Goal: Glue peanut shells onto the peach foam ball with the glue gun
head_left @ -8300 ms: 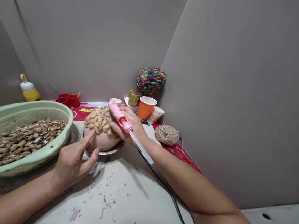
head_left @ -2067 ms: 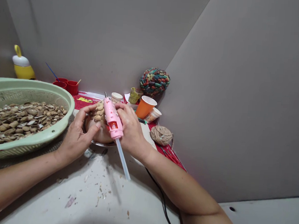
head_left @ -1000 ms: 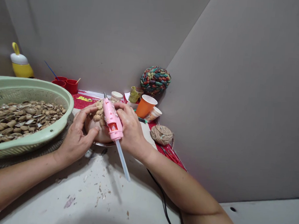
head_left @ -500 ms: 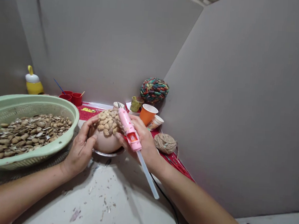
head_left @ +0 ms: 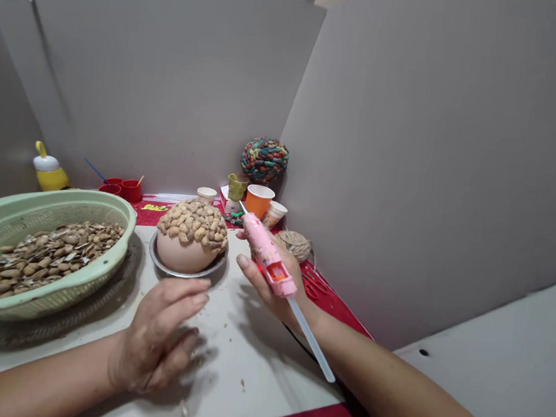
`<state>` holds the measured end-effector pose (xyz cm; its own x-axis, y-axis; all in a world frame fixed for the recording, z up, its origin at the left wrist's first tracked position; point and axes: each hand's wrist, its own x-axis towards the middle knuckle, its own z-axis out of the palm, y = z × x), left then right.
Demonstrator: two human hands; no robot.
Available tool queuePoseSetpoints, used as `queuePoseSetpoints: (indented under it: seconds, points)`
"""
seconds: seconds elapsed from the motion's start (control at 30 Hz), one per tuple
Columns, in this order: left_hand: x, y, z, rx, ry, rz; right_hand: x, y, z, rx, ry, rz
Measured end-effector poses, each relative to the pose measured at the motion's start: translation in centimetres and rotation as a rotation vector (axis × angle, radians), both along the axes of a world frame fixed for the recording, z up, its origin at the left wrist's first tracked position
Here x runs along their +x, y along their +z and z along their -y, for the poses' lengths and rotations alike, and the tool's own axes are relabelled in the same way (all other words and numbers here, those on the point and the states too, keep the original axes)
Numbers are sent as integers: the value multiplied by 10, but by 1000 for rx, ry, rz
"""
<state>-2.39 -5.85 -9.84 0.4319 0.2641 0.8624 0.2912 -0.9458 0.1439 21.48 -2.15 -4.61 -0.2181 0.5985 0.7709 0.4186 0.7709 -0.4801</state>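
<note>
My right hand (head_left: pixel 272 284) is closed around a pink glue gun (head_left: pixel 263 245), its nozzle pointing up and away. A long translucent glue stick (head_left: pixel 312 341) juts from its back end. Free of any object, my left hand (head_left: pixel 159 333) hovers over the white table with fingers loosely bent and apart; its lower fingers are blurred. Beyond it, a pale round ball (head_left: pixel 185 258) rests in a shallow metal bowl (head_left: pixel 158 264). Peanut shells (head_left: pixel 195 223) cover the ball's upper part. Neither hand touches the ball.
On the left stands a green basket (head_left: pixel 112 263) of nutshells (head_left: pixel 41 255). Red cups (head_left: pixel 131 190), an orange paper cup (head_left: pixel 259 201), a multicoloured yarn ball (head_left: pixel 265 159) and a twine ball (head_left: pixel 294 244) line the back. Red-handled scissors (head_left: pixel 315 287) lie at right. Grey panels surround the table.
Both hands have come off the ball. My left hand has moved down toward me, my right hand rightward with the glue gun. The ball now sits untouched, and the view has shifted.
</note>
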Motion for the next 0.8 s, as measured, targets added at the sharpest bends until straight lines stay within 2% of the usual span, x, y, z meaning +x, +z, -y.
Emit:
queuePoseSetpoints:
  seconds: [0.13,0.23,0.4,0.53,0.63,0.73,0.8]
  points:
    - [11,3,1,92,-265,-332,4,-14,9,-75,-17,-33]
    - [18,2,3,144,-294,-473,6,-27,12,-135,-15,-94]
    - [20,-2,15,157,-261,-472,6,-43,10,-168,24,-168]
    - [27,7,32,164,-401,-481,3,-45,10,-132,68,-169]
    - [31,7,48,250,-481,-435,1,-46,10,-42,135,-133]
    - [22,-2,73,218,-402,-373,-2,-50,7,4,172,-120]
    - [4,-5,93,-34,-215,-406,-3,-52,4,18,177,-107]
